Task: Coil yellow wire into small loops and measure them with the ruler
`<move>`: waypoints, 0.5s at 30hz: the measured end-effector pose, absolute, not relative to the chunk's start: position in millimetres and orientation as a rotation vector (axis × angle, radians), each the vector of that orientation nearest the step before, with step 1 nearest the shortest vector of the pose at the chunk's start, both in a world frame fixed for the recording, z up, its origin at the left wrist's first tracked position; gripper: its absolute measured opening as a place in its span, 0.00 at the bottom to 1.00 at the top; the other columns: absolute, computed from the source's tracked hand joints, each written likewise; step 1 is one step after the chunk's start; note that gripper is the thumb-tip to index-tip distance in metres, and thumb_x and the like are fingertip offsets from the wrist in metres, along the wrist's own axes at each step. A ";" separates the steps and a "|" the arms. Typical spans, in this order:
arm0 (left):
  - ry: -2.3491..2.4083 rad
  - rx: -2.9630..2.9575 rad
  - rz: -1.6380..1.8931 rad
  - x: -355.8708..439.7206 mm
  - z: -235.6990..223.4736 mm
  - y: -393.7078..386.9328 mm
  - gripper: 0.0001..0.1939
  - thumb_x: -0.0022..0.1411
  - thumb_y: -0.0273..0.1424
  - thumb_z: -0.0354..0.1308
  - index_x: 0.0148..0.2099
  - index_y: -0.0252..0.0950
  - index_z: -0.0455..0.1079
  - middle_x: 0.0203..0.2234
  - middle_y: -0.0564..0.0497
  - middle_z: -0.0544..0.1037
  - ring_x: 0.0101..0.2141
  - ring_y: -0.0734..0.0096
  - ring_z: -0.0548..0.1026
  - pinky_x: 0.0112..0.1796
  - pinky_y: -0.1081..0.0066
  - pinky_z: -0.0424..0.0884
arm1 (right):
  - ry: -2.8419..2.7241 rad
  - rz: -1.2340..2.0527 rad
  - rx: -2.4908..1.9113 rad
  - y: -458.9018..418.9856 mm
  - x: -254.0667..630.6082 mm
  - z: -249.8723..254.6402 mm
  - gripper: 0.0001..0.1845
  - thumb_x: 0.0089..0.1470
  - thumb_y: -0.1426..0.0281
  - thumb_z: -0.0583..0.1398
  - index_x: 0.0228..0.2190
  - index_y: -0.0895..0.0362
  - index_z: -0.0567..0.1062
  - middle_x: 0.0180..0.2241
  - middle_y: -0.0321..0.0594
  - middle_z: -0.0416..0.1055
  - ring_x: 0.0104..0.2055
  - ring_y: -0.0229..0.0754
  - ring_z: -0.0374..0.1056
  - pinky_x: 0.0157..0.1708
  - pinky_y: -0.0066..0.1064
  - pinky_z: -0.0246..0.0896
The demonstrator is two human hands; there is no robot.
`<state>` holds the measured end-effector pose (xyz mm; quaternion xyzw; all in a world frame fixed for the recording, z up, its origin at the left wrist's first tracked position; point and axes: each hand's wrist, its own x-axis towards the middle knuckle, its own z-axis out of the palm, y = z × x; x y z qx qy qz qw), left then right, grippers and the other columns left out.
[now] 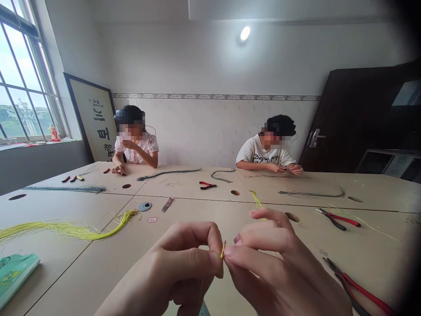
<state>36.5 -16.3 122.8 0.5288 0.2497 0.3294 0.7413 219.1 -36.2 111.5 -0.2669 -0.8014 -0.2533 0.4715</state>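
My left hand (187, 259) and my right hand (266, 259) meet low in the middle of the view, above the table. Thumb and forefinger of each are pinched at a short loop of yellow cord (222, 251), which stands up between the fingertips. The right hand's other fingers are lifted and partly bent. What the cord's ends do inside the fingers is hidden. Behind the right hand lies a small bundle of yellow cords (257, 199). To the left, a long bundle of yellow cords (108, 233) stretches across the table.
Red-handled pliers (351, 287) lie at the near right, with another pair of pliers (340, 218) beyond. Thread snips (167, 205), a grey round cap (145, 206) and a green packet (16, 278) are left. Two people (134, 140) sit across the table near dark cord bundles (167, 172).
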 end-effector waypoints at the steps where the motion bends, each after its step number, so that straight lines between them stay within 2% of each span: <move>1: 0.541 1.165 0.719 36.5 122.7 -16.2 0.03 0.54 0.29 0.57 0.29 0.36 0.66 0.11 0.62 0.56 0.11 0.87 0.52 0.13 0.87 0.50 | -1.967 -0.610 -0.650 -36.9 218.2 111.2 0.10 0.54 0.78 0.58 0.37 0.54 0.70 0.27 0.31 0.72 0.28 0.33 0.70 0.54 0.39 0.56; 7: 0.570 1.161 0.716 35.0 123.9 -18.5 0.05 0.52 0.30 0.58 0.29 0.36 0.66 0.11 0.62 0.55 0.12 0.88 0.51 0.14 0.86 0.50 | -1.899 -0.514 -0.701 -42.2 211.2 108.1 0.12 0.52 0.81 0.58 0.37 0.53 0.70 0.28 0.32 0.71 0.28 0.34 0.68 0.54 0.44 0.56; 15: 0.627 1.159 0.687 33.5 123.3 -19.6 0.06 0.50 0.32 0.59 0.31 0.36 0.68 0.14 0.60 0.58 0.13 0.88 0.50 0.13 0.85 0.48 | -1.896 -0.553 -0.675 -39.4 208.6 110.8 0.09 0.52 0.80 0.58 0.33 0.54 0.68 0.25 0.33 0.68 0.25 0.35 0.66 0.48 0.45 0.62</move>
